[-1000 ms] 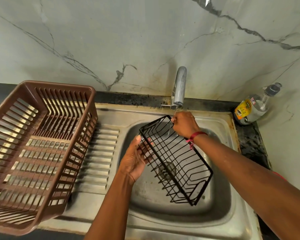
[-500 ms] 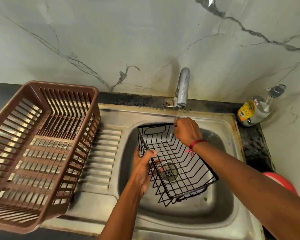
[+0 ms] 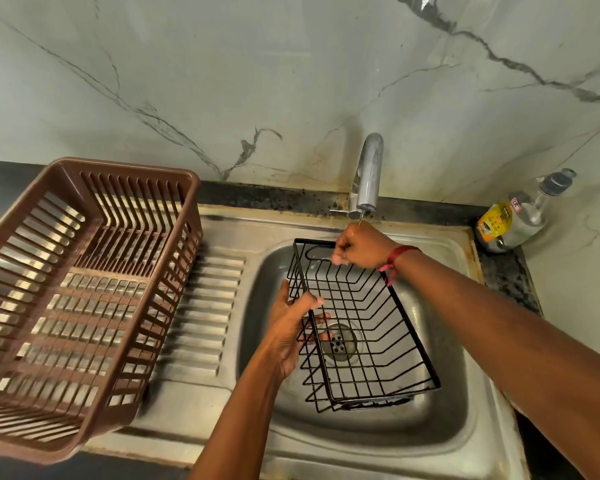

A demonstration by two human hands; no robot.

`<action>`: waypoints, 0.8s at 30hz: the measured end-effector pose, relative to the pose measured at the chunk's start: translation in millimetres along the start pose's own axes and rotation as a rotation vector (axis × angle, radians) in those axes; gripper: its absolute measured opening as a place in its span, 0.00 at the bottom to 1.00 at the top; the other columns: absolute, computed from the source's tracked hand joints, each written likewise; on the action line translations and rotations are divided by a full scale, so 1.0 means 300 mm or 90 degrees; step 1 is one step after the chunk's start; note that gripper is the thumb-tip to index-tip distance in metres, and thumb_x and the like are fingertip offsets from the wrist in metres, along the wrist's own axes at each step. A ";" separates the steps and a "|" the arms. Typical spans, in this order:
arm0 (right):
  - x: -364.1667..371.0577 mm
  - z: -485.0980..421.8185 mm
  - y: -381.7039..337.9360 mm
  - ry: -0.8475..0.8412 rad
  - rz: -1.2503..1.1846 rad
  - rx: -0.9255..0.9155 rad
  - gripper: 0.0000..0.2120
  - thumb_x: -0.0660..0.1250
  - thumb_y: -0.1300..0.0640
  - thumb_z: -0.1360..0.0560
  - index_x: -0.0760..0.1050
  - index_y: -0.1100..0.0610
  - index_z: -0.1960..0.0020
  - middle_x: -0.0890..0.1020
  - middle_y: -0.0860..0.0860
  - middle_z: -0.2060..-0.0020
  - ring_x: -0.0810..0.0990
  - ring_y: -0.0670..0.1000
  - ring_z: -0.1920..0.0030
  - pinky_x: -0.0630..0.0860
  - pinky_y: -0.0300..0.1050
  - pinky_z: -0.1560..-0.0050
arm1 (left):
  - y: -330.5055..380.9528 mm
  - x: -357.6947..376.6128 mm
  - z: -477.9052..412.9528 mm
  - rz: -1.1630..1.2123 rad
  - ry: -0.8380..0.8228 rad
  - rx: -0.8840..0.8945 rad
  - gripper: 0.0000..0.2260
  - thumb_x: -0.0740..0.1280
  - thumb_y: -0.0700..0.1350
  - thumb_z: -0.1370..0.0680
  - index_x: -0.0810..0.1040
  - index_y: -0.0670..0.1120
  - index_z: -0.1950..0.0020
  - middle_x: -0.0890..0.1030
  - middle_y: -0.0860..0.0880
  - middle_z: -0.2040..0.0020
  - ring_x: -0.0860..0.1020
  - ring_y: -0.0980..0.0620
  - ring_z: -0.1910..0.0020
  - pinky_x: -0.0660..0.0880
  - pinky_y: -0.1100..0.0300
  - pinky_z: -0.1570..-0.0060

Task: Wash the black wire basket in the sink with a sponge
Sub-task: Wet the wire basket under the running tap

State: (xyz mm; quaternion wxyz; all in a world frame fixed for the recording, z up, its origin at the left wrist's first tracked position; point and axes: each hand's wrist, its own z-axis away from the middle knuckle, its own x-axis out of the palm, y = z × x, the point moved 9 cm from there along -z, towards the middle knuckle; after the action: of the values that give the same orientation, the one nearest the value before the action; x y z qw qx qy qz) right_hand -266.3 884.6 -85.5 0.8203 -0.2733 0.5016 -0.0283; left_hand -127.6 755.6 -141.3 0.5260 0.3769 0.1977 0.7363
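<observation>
View from above the sink (image 3: 451,414). The black wire basket (image 3: 412,330) is held over the basin, open side up and tilted, its near end lower and its far end just below the tap (image 3: 368,174). Through its floor the drain (image 3: 340,341) is visible. My left hand (image 3: 293,327) grips the left long rim, thumb curled over the top wire and fingers behind the side wires. My right hand (image 3: 361,245) is closed in a fist on the far rim close to the far-left corner, and a thin trickle of water (image 3: 360,220) falls onto its knuckles. No sponge can be seen; whether the right fist hides one I cannot tell. Judged as an object, the basket should be light and stiff, since it is an open grid of thin coated wire with a thicker frame. Once wet it will likely be slippery, and the thin cross wires would press into the fingers. The frame rim is therefore the better place to hold it, with one hand on a long side as now, which would free the other for scrubbing. A brown plastic dish rack (image 3: 125,166) stands on the draining board to the left; a clear bottle (image 3: 520,220) sits on the tabletop at far right.
</observation>
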 end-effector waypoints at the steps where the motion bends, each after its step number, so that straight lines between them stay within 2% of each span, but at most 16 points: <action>1: -0.002 0.001 0.020 -0.005 0.032 0.014 0.08 0.66 0.66 0.28 0.82 0.64 0.63 0.85 0.55 0.61 0.83 0.51 0.57 0.75 0.43 0.52 | -0.001 0.002 -0.001 -0.001 -0.001 -0.001 0.54 0.81 0.51 0.43 0.63 0.52 0.18 0.75 0.39 0.29 0.84 0.36 0.41 0.81 0.32 0.44; 3: -0.008 0.013 0.042 -0.010 0.051 0.044 0.08 0.66 0.64 0.28 0.83 0.63 0.61 0.85 0.55 0.61 0.81 0.52 0.59 0.70 0.39 0.57 | -0.007 0.009 -0.004 -0.005 0.000 -0.005 0.55 0.81 0.51 0.43 0.62 0.54 0.18 0.74 0.39 0.27 0.84 0.36 0.41 0.82 0.36 0.46; 6: -0.009 0.010 0.006 0.001 0.014 0.019 0.08 0.65 0.65 0.26 0.83 0.64 0.57 0.85 0.55 0.58 0.82 0.50 0.57 0.77 0.43 0.51 | -0.012 0.024 -0.008 -0.011 -0.006 -0.011 0.54 0.81 0.50 0.43 0.63 0.54 0.18 0.74 0.40 0.28 0.82 0.34 0.38 0.83 0.41 0.49; 7: -0.013 0.007 0.004 0.006 -0.023 0.011 0.07 0.66 0.66 0.26 0.83 0.65 0.56 0.85 0.54 0.56 0.83 0.48 0.55 0.78 0.41 0.49 | -0.011 0.027 -0.011 -0.014 -0.010 -0.009 0.53 0.80 0.50 0.43 0.64 0.52 0.19 0.76 0.41 0.31 0.82 0.33 0.39 0.83 0.40 0.48; 9: -0.018 0.009 0.009 0.012 0.005 0.007 0.07 0.66 0.64 0.25 0.82 0.65 0.57 0.85 0.55 0.57 0.82 0.51 0.54 0.76 0.42 0.48 | -0.008 0.026 -0.016 -0.017 -0.014 -0.004 0.53 0.80 0.50 0.43 0.64 0.50 0.19 0.78 0.42 0.35 0.82 0.33 0.38 0.82 0.35 0.45; 11: -0.017 0.019 0.011 -0.001 0.036 0.020 0.09 0.64 0.63 0.25 0.82 0.65 0.56 0.84 0.57 0.58 0.81 0.53 0.55 0.75 0.44 0.50 | -0.012 0.025 -0.020 -0.016 -0.016 -0.010 0.56 0.80 0.50 0.43 0.59 0.53 0.17 0.77 0.41 0.34 0.82 0.34 0.39 0.81 0.33 0.43; 14: -0.036 0.008 -0.015 0.024 -0.050 -0.002 0.08 0.65 0.71 0.27 0.82 0.67 0.52 0.84 0.54 0.56 0.83 0.43 0.60 0.79 0.36 0.56 | -0.016 0.031 -0.023 -0.014 -0.023 -0.018 0.59 0.80 0.50 0.43 0.55 0.56 0.16 0.72 0.40 0.28 0.82 0.35 0.38 0.83 0.37 0.46; 15: -0.049 0.006 -0.027 0.035 -0.052 -0.018 0.09 0.64 0.72 0.27 0.82 0.67 0.53 0.84 0.54 0.56 0.83 0.44 0.59 0.80 0.37 0.56 | -0.018 0.033 -0.025 -0.013 -0.025 -0.019 0.60 0.80 0.50 0.43 0.54 0.56 0.15 0.71 0.40 0.26 0.81 0.36 0.37 0.83 0.39 0.46; 17: -0.045 0.003 -0.038 0.014 -0.020 -0.023 0.08 0.64 0.69 0.28 0.82 0.65 0.56 0.85 0.55 0.56 0.84 0.51 0.54 0.79 0.46 0.48 | -0.024 0.038 -0.029 -0.011 -0.026 -0.022 0.60 0.80 0.50 0.43 0.54 0.56 0.15 0.71 0.41 0.26 0.80 0.36 0.35 0.83 0.38 0.46; 19: -0.042 0.007 -0.054 -0.003 0.005 -0.021 0.07 0.65 0.67 0.27 0.83 0.64 0.57 0.86 0.55 0.56 0.83 0.52 0.53 0.78 0.48 0.47 | -0.036 0.046 -0.029 -0.010 -0.025 -0.035 0.59 0.80 0.49 0.42 0.54 0.57 0.16 0.73 0.41 0.28 0.79 0.35 0.35 0.82 0.37 0.45; 21: -0.049 0.004 -0.067 0.018 -0.021 -0.036 0.08 0.64 0.69 0.26 0.82 0.66 0.53 0.85 0.55 0.54 0.84 0.51 0.53 0.81 0.41 0.53 | -0.036 0.053 -0.029 -0.018 -0.028 -0.038 0.51 0.79 0.47 0.40 0.60 0.58 0.19 0.76 0.42 0.32 0.79 0.32 0.35 0.82 0.36 0.43; 22: -0.053 0.001 -0.076 0.022 -0.041 -0.045 0.08 0.63 0.70 0.25 0.81 0.68 0.50 0.84 0.56 0.52 0.84 0.51 0.53 0.81 0.39 0.54 | -0.032 0.060 -0.030 -0.025 -0.034 -0.031 0.44 0.78 0.46 0.38 0.66 0.56 0.24 0.78 0.42 0.35 0.79 0.31 0.36 0.81 0.36 0.45; 24: -0.059 -0.002 -0.084 0.017 -0.052 -0.031 0.09 0.63 0.71 0.26 0.81 0.68 0.51 0.84 0.57 0.51 0.83 0.50 0.52 0.80 0.42 0.48 | -0.027 0.074 -0.027 -0.034 -0.043 -0.022 0.32 0.76 0.45 0.37 0.73 0.52 0.33 0.79 0.44 0.42 0.82 0.35 0.42 0.82 0.41 0.51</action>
State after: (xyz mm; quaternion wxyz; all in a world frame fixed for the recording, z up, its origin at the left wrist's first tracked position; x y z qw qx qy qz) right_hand -269.9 868.7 -59.6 0.8048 -0.3127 0.5017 -0.0536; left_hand -132.4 779.8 -144.2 0.5584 0.3870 0.1768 0.7122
